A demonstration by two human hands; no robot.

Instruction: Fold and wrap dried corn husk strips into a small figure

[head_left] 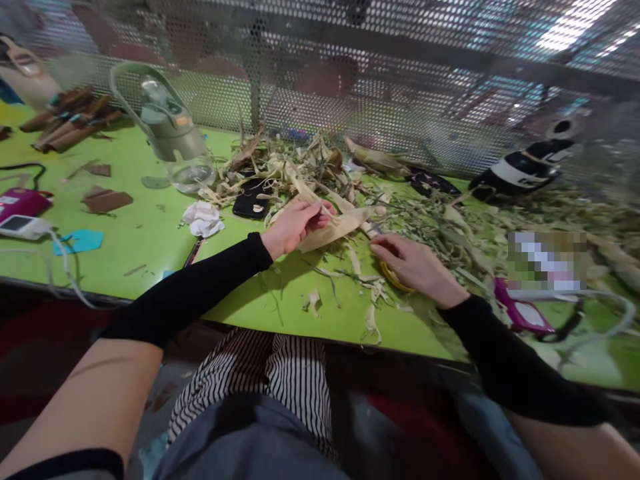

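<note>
My left hand (pixel 299 225), near the middle of the green table, has its fingers closed on a pale, dry leaf strip (pixel 337 229) that stretches to the right. My right hand (pixel 417 263) is lower and further right, its thumb and fingers pinched together by the strip's right end. Something yellow and curved (pixel 396 277) shows under the right palm, partly hidden. What the right fingertips hold is too small to name. Behind both hands lies a heap of dry leaf scraps (pixel 320 160), with a black phone (pixel 253 197) at its left side.
A clear bottle with a green lid (pixel 173 133) stands back left, near crumpled tissue (pixel 203 219). Brown rolled leaves (pixel 75 120) lie far left. A black bottle (pixel 523 170) lies tilted back right. Magenta devices with cables are at left (pixel 23 203) and right (pixel 523 310). A perforated screen (pixel 300 80) runs behind.
</note>
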